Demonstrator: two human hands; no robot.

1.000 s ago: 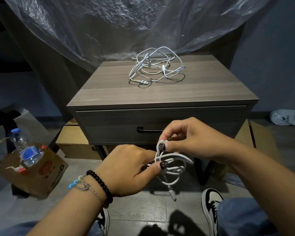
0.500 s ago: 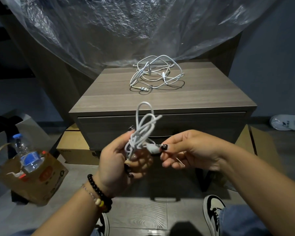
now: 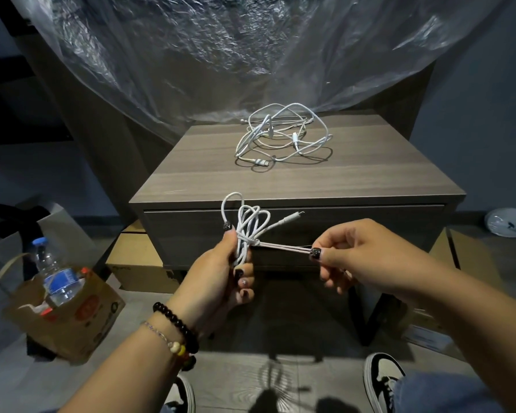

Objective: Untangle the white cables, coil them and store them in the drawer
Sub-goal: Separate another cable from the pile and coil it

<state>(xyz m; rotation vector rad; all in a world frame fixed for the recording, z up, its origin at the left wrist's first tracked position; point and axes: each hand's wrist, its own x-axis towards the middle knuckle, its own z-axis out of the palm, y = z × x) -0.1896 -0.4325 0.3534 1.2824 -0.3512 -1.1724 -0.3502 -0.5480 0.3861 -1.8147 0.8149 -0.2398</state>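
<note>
Since half a second earlier, right hand [image 3: 352, 257] had drawn the band [image 3: 283, 247] taut toward 3 o'clock, pinching it; left hand [image 3: 221, 272] gripped coiled cable [image 3: 248, 231]. Coil nearly secured; drawer [image 3: 355, 231] shut.

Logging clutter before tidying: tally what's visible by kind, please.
White cable bundles: 2, coiled cable in the left hand, tangled pile on the nightstand
Water bottles: 1
Paper bags: 1
Nightstands: 1
Total: 5
</note>
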